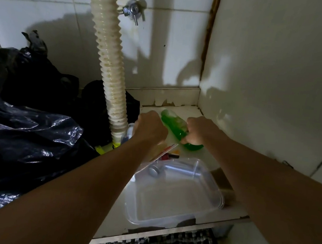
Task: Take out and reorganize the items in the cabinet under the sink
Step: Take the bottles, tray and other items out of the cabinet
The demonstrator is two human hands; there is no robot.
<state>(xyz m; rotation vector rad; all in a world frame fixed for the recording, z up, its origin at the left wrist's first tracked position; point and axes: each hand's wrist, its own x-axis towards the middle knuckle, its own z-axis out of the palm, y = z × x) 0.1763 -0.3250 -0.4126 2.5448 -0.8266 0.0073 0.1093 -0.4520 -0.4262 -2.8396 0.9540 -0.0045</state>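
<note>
Stage: early to middle, by my reading; things lie loose inside the cabinet and sorting is not finished.
Right hand point(196, 132): right of centre in the frame, its grip curled round the lower end of the green bottle point(173, 125).
Green bottle: tilted on its side on the cabinet floor point(207, 163), near the back right corner, with green liquid inside.
Left hand point(150, 127): centre of the frame, fingers curled down over something clear beside the drain hose point(106, 61); what it holds is hidden behind the hand, possibly a small bottle.
Clear container point(174, 193): lower centre, open-topped, holding a metal tube-like part at its far end (a start on grouping, perhaps).
Card point(160, 156): flat and light, leaning between the left forearm and the container.
Black bags point(27, 110): piled at the left of the frame, apparently untouched.
Left to do: lift out the bottle, clear the small bits by the hose, deal with the bags, then put things back in order.
</note>
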